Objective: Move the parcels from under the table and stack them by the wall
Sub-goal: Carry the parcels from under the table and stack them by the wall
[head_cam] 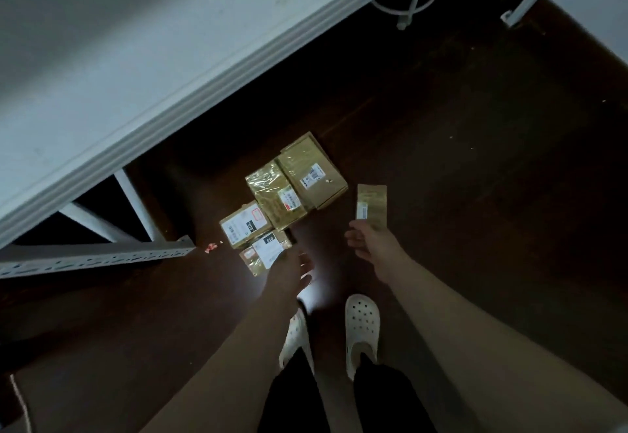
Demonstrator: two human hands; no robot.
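Head view: four parcels (277,200) lie touching in a row on the dark floor (475,160), near the edge of the white desk (102,58). The right grip (370,242) pinches a small flat parcel (372,205) above the floor. The left grip (289,269), fingers spread and holding nothing, hangs over the nearest parcel (263,252); contact cannot be determined.

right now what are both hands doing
Left hand: open, over the nearest parcel.
Right hand: holding a small parcel.
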